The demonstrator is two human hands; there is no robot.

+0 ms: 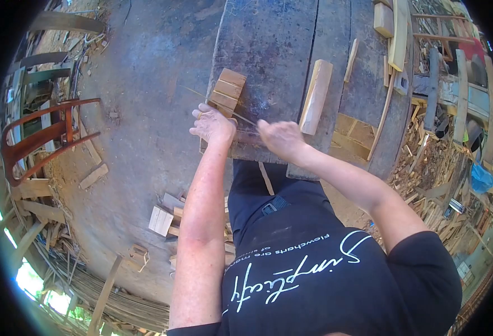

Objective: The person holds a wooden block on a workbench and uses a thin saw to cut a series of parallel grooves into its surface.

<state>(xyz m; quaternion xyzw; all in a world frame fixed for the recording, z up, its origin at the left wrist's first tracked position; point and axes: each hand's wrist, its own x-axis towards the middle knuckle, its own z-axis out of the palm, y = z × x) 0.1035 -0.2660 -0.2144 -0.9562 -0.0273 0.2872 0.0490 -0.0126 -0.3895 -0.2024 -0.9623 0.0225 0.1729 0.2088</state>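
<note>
A thin strip (241, 116) lies across the near edge of the dark workbench (274, 45), pinched between the left hand (213, 126) and the right hand (280, 137), both closed on it. Just beyond the left hand sits a small wooden block (227, 91); beyond the right hand lies a pale wood piece (316, 96).

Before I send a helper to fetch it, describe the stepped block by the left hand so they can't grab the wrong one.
On the dark workbench, go to its near-left corner, where the left hand rests. The stepped wooden block lies just beyond it. Unlike the plain pale plank to the right, it is short, brown and ridged crosswise.
</note>
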